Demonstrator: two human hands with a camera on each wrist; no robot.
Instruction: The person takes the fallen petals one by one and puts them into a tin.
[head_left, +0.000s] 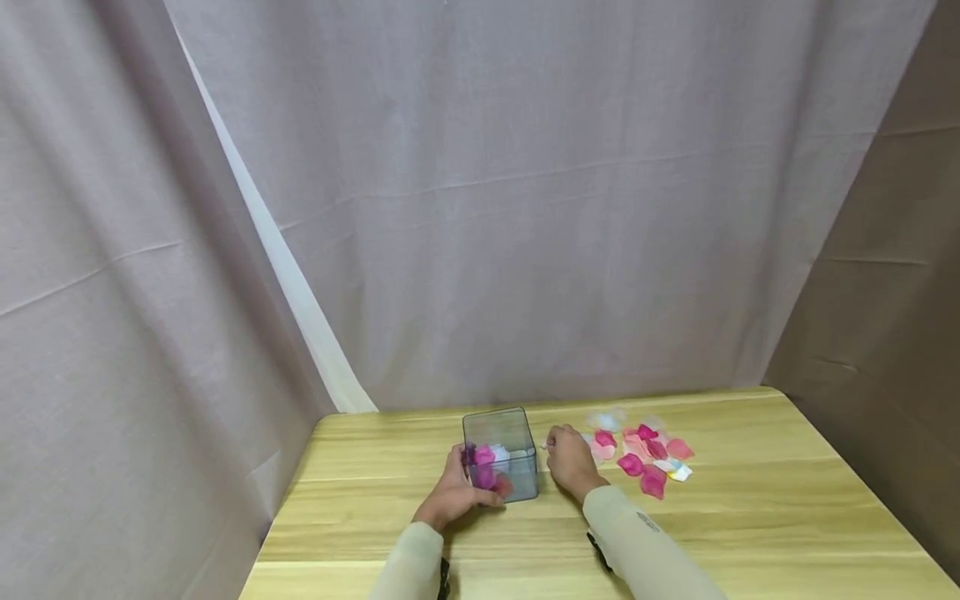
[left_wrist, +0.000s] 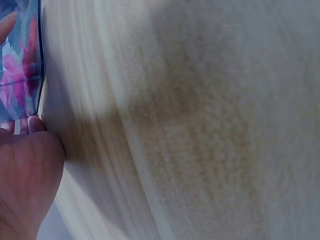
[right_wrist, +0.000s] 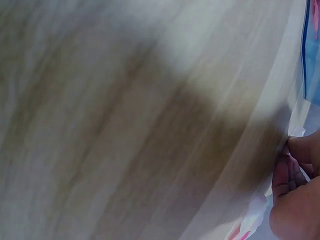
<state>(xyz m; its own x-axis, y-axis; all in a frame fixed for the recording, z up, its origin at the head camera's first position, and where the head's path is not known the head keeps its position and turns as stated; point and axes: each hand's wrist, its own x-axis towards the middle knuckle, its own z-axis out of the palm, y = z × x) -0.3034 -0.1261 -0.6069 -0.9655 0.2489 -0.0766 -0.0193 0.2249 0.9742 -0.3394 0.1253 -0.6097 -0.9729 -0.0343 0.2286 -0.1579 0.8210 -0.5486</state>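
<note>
Worktop (head_left: 360,500) edges: left well apart from transparent box (head_left: 525,483), back near box's 12 o'clock. Left hand (head_left: 450,493) at box's 8 o'clock, grip clamped round its side. Pink, purple, white petals (head_left: 486,477) inside box. Right hand (head_left: 572,460) at box's 3 o'clock, just beside, box wall in way; grip together on whitish petal (head_left: 545,446). Loose petals (head_left: 655,450) at right hand's 3 o'clock.

No text can be read. The right sleeve (head_left: 663,558) bears a small dark mark (head_left: 647,522) resembling lettering, too small to make out.
</note>
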